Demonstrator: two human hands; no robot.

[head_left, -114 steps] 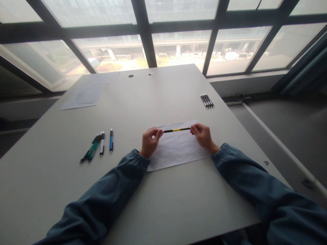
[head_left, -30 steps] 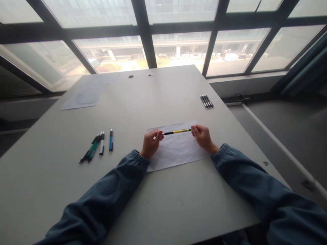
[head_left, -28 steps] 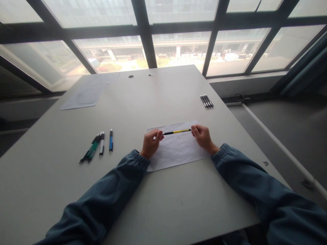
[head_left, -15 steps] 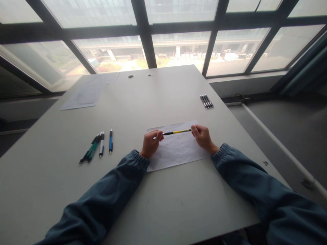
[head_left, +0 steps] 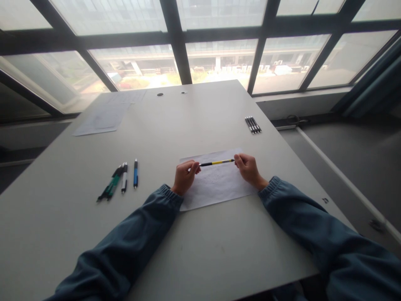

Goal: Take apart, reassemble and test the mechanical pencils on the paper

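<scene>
A yellow and black pen (head_left: 216,162) is stretched level between my two hands, over a white sheet of paper (head_left: 216,190). My left hand (head_left: 184,175) is closed, pinching the pen's left end. At the other end, the fingers of my right hand (head_left: 248,168) pinch the dark tip. Both ends are partly hidden by the fingers. Faint marks show on the paper, too small to read. Left of my left hand lie a blue pen (head_left: 135,174), a white and black pen (head_left: 124,179) and some green pens (head_left: 113,184), which overlap.
Several black and silver pens (head_left: 253,125) lie side by side near the white table's (head_left: 200,117) right edge. More paper sheets (head_left: 102,119) lie at the far left. Large windows (head_left: 219,62) stand behind the table, and a white pipe (head_left: 341,175) runs along the floor at right.
</scene>
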